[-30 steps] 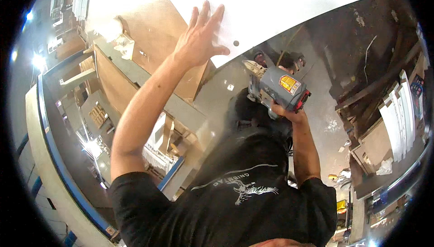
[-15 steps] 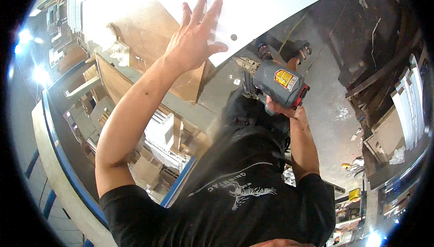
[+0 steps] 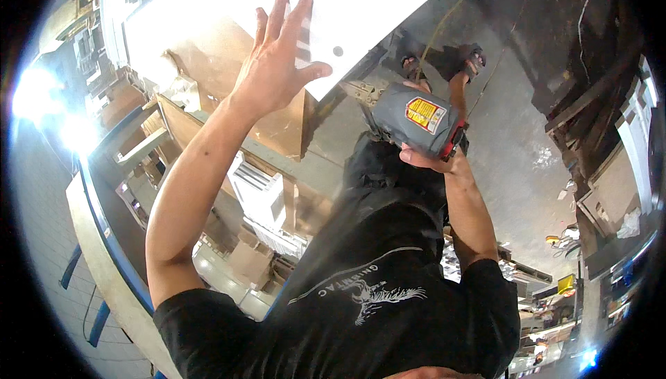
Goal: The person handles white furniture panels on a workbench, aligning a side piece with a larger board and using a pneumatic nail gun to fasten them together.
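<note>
My left hand (image 3: pixel 274 70) lies on a large white panel (image 3: pixel 388 4), fingers spread and thumb out to the right. Just right of the thumb, near the panel's corner, is a small dark round spot (image 3: pixel 338 51). A grey and red nail gun (image 3: pixel 402 112) with a yellow warning label is in my right hand (image 3: pixel 433 160), whose fingers are largely hidden behind the tool's body. Its metal nose (image 3: pixel 362 91) points left, close to the panel's edge. Whether the nose touches the panel, I cannot tell.
A brown board (image 3: pixel 288 129) sits beneath the panel. White pieces (image 3: pixel 267 191) and cardboard boxes (image 3: pixel 250 257) stand to the left of my body. At the right are dark timber (image 3: pixel 572 115) and white strips (image 3: pixel 635 150). A thin line (image 3: pixel 444 28) runs over the floor.
Both hands have shifted slightly left in the picture, along with the white panel and the nail gun. The nail gun is tilted a little differently. The left hand remains spread on the panel.
</note>
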A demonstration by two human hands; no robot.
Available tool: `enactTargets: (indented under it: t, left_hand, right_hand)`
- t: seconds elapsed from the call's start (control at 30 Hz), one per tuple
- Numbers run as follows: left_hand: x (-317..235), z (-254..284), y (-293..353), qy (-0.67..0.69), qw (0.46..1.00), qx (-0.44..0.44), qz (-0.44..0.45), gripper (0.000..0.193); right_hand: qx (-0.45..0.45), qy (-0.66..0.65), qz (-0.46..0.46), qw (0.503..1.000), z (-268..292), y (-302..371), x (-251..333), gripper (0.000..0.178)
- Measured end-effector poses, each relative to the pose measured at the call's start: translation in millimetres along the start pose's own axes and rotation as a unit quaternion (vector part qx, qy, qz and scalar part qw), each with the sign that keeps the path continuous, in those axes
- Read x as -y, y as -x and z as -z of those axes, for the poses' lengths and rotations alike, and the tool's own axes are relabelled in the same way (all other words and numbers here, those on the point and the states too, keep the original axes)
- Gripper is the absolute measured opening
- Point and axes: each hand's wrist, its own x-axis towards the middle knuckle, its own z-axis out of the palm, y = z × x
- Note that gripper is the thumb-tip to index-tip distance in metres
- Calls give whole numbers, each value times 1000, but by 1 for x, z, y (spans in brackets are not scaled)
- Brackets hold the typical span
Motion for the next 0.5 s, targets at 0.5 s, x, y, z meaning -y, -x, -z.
enactTargets:
  t: [0.5]
  left_hand:
    - [-3, -1, -2, 5, 1000, -1, 0, 114]
  right_hand:
    - [24, 35, 93, 995, -5, -9, 10, 95]
